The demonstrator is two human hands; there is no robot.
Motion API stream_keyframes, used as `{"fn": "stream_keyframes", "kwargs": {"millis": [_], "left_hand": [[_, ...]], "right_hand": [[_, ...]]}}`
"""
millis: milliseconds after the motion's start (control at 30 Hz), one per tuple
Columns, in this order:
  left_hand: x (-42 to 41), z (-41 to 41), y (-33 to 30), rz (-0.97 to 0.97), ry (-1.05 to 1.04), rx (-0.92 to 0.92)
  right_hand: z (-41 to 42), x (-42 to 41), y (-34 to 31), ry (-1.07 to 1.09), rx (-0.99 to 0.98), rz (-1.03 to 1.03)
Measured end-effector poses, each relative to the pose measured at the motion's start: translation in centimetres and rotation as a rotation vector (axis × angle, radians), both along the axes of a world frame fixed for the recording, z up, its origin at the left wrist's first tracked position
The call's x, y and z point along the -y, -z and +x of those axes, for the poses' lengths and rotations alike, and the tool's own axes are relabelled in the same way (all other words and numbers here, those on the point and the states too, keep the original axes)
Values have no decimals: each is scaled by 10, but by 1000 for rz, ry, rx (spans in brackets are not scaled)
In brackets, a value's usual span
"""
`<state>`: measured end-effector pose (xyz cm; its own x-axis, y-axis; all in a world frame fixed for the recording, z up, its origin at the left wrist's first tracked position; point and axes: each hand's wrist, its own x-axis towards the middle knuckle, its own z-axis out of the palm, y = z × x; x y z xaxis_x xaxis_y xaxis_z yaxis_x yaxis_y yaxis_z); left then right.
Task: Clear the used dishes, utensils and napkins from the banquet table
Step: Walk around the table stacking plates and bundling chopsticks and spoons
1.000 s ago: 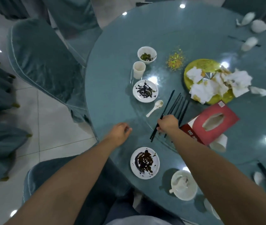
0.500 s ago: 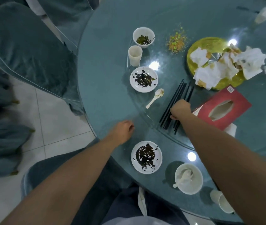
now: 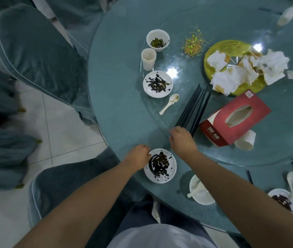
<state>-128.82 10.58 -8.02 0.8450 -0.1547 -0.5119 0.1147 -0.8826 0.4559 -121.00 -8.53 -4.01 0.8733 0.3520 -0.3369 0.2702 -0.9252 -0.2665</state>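
Note:
A small white plate (image 3: pixel 160 178) smeared with dark sauce lies at the table's near edge. My left hand (image 3: pixel 139 155) pinches its left rim. My right hand (image 3: pixel 182 139) lies with curled fingers over the near ends of a bundle of black chopsticks (image 3: pixel 193 106) on the glass turntable (image 3: pixel 178 56); whether it holds them is hidden. Further out are a white spoon (image 3: pixel 169 103), a second sauce-stained plate (image 3: pixel 157 83), a white cup (image 3: pixel 148 59) and a small bowl (image 3: pixel 158 40) with greens. Crumpled napkins (image 3: pixel 246 68) are heaped on a gold plate (image 3: pixel 220 47).
A red tissue box (image 3: pixel 235 117) sits right of the chopsticks with a tipped cup (image 3: pixel 245 142) beside it. A white bowl with a spoon (image 3: pixel 200 192) and another dirty plate (image 3: pixel 285 201) lie at the near right. Food crumbs (image 3: pixel 193 45) are scattered on the turntable. Covered chairs (image 3: pixel 40 56) crowd the left.
My left hand moved right onto the near plate's rim. My right hand slid back from the middle of the chopstick bundle to its near ends. The chopsticks now lie gathered together.

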Motion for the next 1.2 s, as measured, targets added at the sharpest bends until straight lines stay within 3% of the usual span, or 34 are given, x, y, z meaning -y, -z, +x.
{"fn": "stream_keyframes", "kwargs": {"millis": [233, 400, 667, 1000, 1200], "left_hand": [[4, -7, 9, -17, -97, 16], [-12, -4, 12, -5, -314, 16], [-51, 37, -2, -50, -678, 164], [-27, 101, -25, -237, -916, 178], [0, 126, -25, -316, -951, 120]], "right_hand": [[-4, -4, 21, -184, -54, -171], [-7, 3, 22, -196, 8, -205], [-12, 12, 13, -176, 60, -160], [-21, 30, 16, -53, 94, -150], [-30, 41, 22, 59, 96, -136]]}}
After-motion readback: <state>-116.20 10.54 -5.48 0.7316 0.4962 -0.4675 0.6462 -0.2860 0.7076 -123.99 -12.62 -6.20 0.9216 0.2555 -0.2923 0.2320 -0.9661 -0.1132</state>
